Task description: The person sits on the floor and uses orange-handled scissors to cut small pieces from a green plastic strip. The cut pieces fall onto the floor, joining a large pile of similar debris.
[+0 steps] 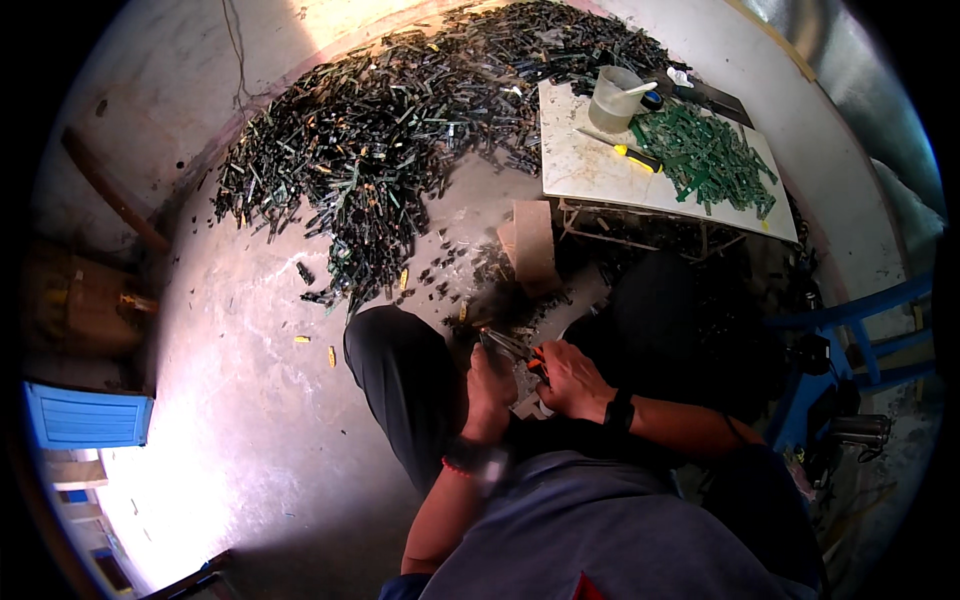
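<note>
You can read no text, label, brand, number or sign here: not on the orange-and-black-handled tool in your right hand, the dark wristband beside it, the green strips, the cloudy cup or the yellow-and-black screwdriver on the surface at the far right, nor on the blue box at the left.

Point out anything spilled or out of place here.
Two small yellow pieces lie on the floor, left of the left hand and apart from the heap of dark strips. They look like strays, since their bright colour stands out there.
</note>
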### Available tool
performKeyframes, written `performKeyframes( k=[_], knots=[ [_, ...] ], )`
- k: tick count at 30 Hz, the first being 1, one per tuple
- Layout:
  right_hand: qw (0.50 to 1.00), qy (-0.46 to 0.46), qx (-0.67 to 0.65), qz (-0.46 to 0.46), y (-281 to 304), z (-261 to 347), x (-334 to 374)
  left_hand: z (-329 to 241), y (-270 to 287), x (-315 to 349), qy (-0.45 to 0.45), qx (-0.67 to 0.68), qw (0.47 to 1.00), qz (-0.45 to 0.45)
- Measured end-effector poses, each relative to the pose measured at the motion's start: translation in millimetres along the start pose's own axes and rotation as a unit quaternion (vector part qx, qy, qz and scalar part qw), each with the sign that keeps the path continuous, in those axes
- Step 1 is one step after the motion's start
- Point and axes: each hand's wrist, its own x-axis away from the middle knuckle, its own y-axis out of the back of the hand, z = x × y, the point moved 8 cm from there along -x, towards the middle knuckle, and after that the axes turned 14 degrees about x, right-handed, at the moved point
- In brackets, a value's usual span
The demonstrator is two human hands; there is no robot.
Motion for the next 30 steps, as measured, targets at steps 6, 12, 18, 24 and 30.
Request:
performKeyframes(
  k=[6,12,18,24,30],
  knots=[
    [1.0,-0.014,-0.01,0.019,-0.1,2.7,1.9,-4.6,1.3,-6.0,-0.094,-0.069,0.993,-0.007],
    [0.995,-0.004,-0.065,0.08,4.8,17.6,4.6,-10.4,20.1,-27.7,-0.282,-0.247,0.926,-0.038],
    [0.984,-0.02,-0.107,0.138,5.6,29.3,3.5,-19.2,19.8,-17.4,-0.327,-0.33,0.884,-0.05],
    [0.987,0.036,-0.051,0.147,-5.4,8.9,-11.0,-9.0,13.0,-2.0,-0.201,-0.116,0.972,-0.025],
    [0.989,0.128,0.07,0.034,24.3,-17.0,-30.6,11.4,35.7,-42.1,-0.192,-0.153,0.967,0.072]
  ],
)
